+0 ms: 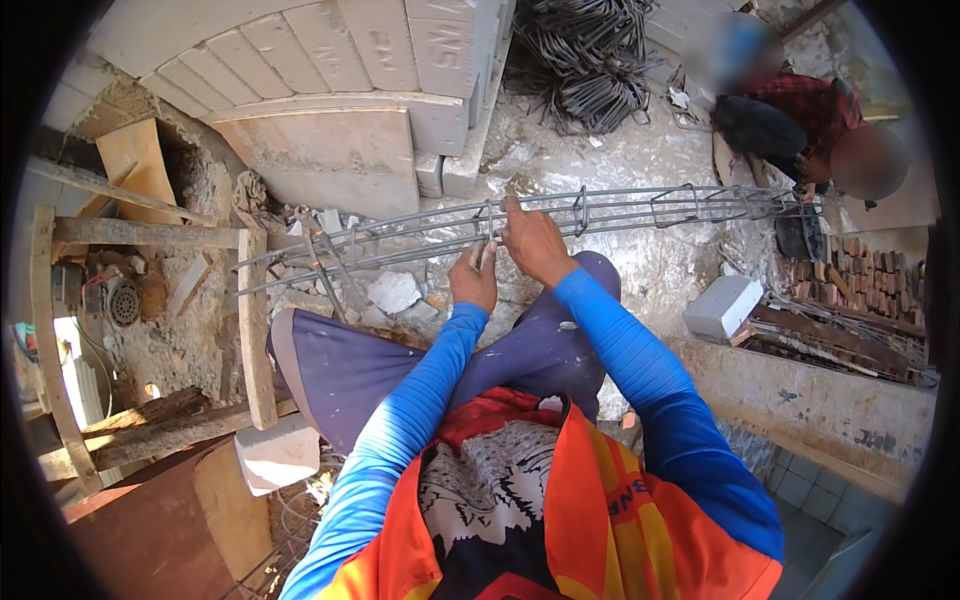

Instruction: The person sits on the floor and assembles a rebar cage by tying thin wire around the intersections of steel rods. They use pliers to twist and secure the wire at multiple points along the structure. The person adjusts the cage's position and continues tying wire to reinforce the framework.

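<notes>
A long steel rebar cage (620,212), made of thin bars with square stirrups, stretches across in front of me from left to far right. My left hand (474,278) is closed at its lower bars, thumb and forefinger raised beside a stirrup (489,215). Just right of it, my right hand (536,242) is curled over the bars, its fingertips at the upper one. Whether either hand also holds a small tie wire is too fine to see. Toward the left end, the cage lies over crossed rusty bars (325,255).
Grey blocks (330,50) are stacked behind, beside a bundle of bent steel stirrups (600,60). Another person (820,120) crouches at the cage's right end, near a black bucket (800,235) and stacked bricks (865,285). A wooden frame (255,330) and rubble (394,291) lie left.
</notes>
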A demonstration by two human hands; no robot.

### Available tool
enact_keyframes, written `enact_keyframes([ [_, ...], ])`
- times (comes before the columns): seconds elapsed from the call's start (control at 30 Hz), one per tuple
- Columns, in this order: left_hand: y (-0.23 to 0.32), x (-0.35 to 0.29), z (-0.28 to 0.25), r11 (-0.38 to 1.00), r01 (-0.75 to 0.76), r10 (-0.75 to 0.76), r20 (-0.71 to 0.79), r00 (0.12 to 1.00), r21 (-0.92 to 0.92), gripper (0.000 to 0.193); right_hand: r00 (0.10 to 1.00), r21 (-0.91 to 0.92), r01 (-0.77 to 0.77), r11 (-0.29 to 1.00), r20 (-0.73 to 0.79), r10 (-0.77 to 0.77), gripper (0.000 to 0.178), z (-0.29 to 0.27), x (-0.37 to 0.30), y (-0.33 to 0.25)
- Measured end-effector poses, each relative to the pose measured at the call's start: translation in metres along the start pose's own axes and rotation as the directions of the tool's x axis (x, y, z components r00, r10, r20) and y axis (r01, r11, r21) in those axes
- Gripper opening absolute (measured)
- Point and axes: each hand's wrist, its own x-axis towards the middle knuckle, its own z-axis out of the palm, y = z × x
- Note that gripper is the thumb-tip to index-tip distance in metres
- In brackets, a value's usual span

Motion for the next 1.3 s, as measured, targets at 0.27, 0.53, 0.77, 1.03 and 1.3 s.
enact_keyframes([
  [0.27, 0.008, 0.005, -0.012, 0.997, -0.022, 0.012, 0.118, 0.993, 0.076, 0.039, 0.981, 0.137, 0.075, 0.988, -0.186, -0.048, 0.031, 0.031, -0.036, 0.001],
  [0.53, 0.073, 0.036, -0.057, 0.764, -0.328, -0.019, 0.528, 0.849, 0.556, 0.027, 0.958, 0.033, 0.05, 0.998, -0.283, -0.038, 0.037, 0.065, -0.048, -0.003],
  [0.77, 0.08, 0.075, -0.059, 0.533, -0.681, 0.111, 0.757, 0.644, 0.502, 0.031, 0.945, 0.135, -0.047, 0.99, -0.315, 0.088, 0.03, 0.062, -0.044, -0.03],
  [1.03, 0.093, 0.125, -0.107, 0.86, -0.467, 0.199, 0.709, 0.677, 0.205, 0.042, 0.813, 0.827, -0.091, 0.555, -0.26, 0.521, 0.022, 0.096, -0.034, -0.034],
  [1.3, 0.051, 0.139, -0.089, 0.629, -0.768, 0.531, 0.659, 0.533, 0.115, 0.035, 0.746, 0.691, 0.063, -0.72, 0.446, 0.494, 0.015, 0.104, -0.019, -0.031],
])
